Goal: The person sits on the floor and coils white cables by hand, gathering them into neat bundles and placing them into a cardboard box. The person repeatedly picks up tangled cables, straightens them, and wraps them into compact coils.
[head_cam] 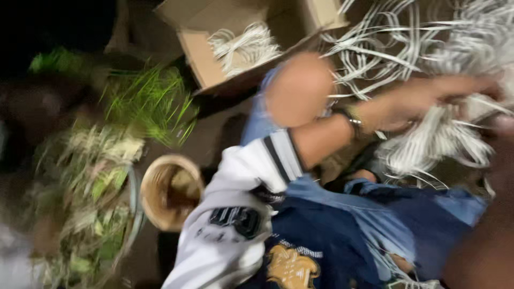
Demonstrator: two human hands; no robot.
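Left hand [423, 101] buried in white strips [439, 139] far right, fingers curled around some (blurry). Right hand can't tell. Cardboard box [203, 59] farther left, straw hat [168, 192] near.

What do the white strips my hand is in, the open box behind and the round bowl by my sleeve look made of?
White strips: thin, flat, flexible, probably plastic or split cane; blur leaves it open. Box: plain brown matte cardboard, flaps folded open. Bowl: tan, dull, perhaps wood or woven fibre, too blurred to settle.
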